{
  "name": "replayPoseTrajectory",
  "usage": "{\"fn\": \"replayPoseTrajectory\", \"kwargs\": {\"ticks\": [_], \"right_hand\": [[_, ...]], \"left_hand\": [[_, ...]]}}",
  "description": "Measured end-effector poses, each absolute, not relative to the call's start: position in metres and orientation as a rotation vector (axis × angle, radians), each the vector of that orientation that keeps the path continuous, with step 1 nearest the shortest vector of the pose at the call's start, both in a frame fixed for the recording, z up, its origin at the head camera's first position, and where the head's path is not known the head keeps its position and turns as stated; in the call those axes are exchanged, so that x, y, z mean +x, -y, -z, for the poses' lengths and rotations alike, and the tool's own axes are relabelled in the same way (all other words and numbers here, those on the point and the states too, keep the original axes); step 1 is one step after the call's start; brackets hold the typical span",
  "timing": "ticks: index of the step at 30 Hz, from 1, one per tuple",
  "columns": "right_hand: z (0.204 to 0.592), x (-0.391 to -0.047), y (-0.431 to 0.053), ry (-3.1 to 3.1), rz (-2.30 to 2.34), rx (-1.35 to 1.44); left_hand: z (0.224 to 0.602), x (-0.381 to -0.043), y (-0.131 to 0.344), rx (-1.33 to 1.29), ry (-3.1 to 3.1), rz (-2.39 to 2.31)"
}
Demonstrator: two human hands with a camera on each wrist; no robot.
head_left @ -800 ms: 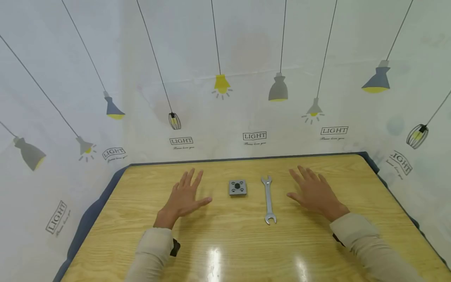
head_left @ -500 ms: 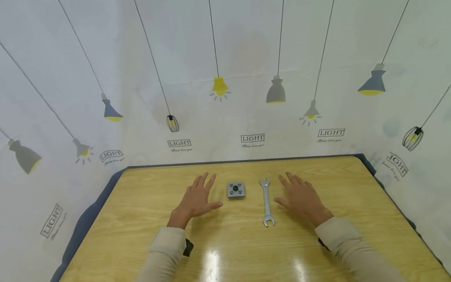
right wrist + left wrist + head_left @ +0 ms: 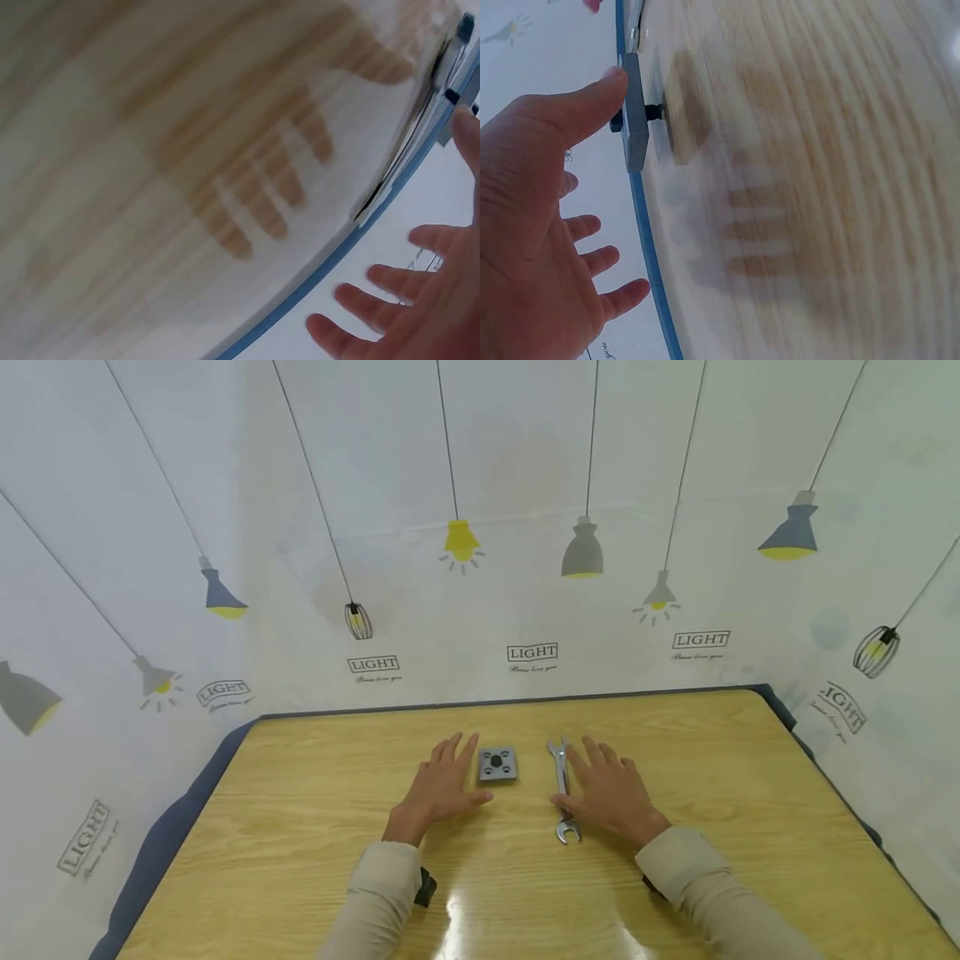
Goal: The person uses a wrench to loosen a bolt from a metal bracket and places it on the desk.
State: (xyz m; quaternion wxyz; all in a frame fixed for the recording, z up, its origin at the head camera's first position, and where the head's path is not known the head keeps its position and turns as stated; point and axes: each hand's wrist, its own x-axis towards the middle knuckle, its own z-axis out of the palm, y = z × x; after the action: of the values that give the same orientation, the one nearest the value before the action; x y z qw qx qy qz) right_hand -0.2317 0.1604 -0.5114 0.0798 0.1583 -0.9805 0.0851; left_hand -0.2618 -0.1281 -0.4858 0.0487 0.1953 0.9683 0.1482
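A square grey metal plate [image 3: 497,764] has holes near its corners and a black bolt [image 3: 497,761] through its middle. The left wrist view shows the bolt's shank [image 3: 654,112] below the plate, which stands raised off the tabletop. To its right lies a silver double open-end wrench [image 3: 562,777], partly covered by my right hand in the head view. My left hand [image 3: 438,789] is just left of the plate, fingers spread and holding nothing. My right hand [image 3: 611,793], fingers also extended, hovers at the wrench's right side; whether it touches cannot be told.
A glossy wooden table [image 3: 300,827] bears all of this, and its dark blue edging [image 3: 420,705] runs along the back. White sheeting [image 3: 525,602] printed with lamps stands behind and at both sides.
Both hands have moved inward, the left toward the plate and the right over the wrench. Plate and wrench keep their places on the table; the head view has shifted slightly.
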Motion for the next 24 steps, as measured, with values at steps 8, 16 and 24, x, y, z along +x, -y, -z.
{"fn": "replayPoseTrajectory", "kwargs": {"ticks": [8,16,24], "right_hand": [[0.507,-0.23,-0.144,2.99,-0.176,0.432],[0.502,-0.229,-0.135,3.04,-0.218,0.369],[0.504,-0.228,-0.123,3.055,-0.388,0.212]], "left_hand": [[0.493,-0.268,0.126,0.569,-2.919,-0.479],[0.495,-0.269,0.118,0.511,-2.884,-0.496],[0.5,-0.274,0.108,0.494,-2.919,-0.487]]}}
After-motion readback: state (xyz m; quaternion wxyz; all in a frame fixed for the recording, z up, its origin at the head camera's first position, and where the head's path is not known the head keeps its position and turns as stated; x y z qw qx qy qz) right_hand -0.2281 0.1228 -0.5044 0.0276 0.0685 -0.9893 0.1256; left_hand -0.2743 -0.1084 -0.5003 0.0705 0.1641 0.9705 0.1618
